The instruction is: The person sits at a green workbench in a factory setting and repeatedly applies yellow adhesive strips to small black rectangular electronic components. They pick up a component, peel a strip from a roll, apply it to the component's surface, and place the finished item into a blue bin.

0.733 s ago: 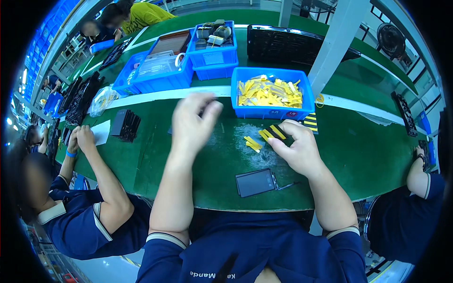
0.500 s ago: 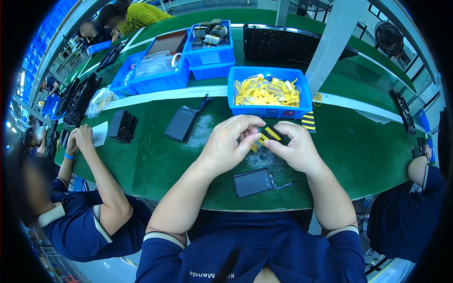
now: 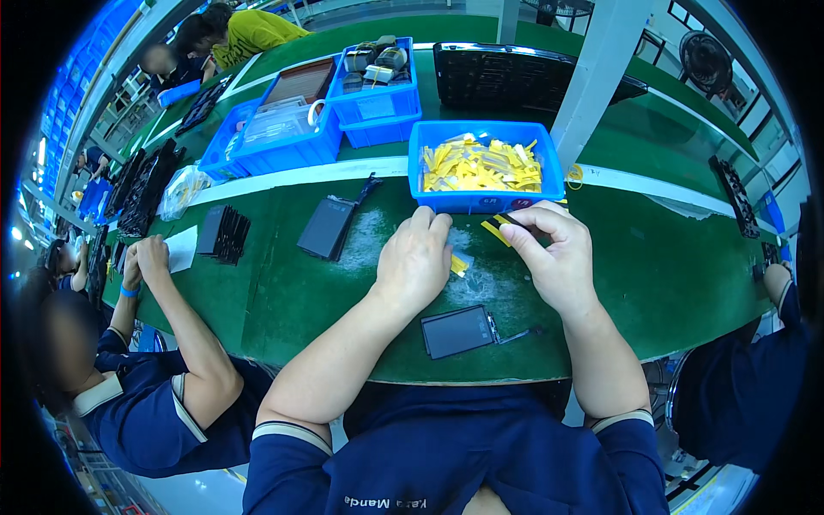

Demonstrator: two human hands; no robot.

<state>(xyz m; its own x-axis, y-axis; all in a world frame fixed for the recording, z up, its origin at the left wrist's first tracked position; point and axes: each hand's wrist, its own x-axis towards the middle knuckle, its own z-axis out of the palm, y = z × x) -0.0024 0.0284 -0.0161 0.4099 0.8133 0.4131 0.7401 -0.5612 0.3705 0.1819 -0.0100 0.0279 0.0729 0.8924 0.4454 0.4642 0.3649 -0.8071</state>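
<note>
My right hand (image 3: 560, 256) is closed in a pinch on a small black sheet with yellow strips (image 3: 496, 229), held just in front of the blue bin of yellow pieces. My left hand (image 3: 412, 260) is back-up and low over the table, its fingers bent downward. Its fingertips and whatever they may grip are hidden. Beside its thumb side lies a yellow strip with clear film (image 3: 460, 263). A small stack of flat dark panels with a short cable (image 3: 457, 332) rests nearer me, below both hands.
The blue bin (image 3: 487, 202) holds many yellow strips. Another stack of dark panels (image 3: 328, 227) is to the left, with more panels (image 3: 225, 232) beyond. Blue crates (image 3: 287, 148) stand behind. A grey post (image 3: 601, 86) rises behind the bin. A co-worker's hands (image 3: 146, 259) are at left.
My hands have drawn apart. The right hand keeps the striped sheet and has shifted slightly right; the left has left the sheet and turned back-up. The yellow strip beside it is uncovered.
</note>
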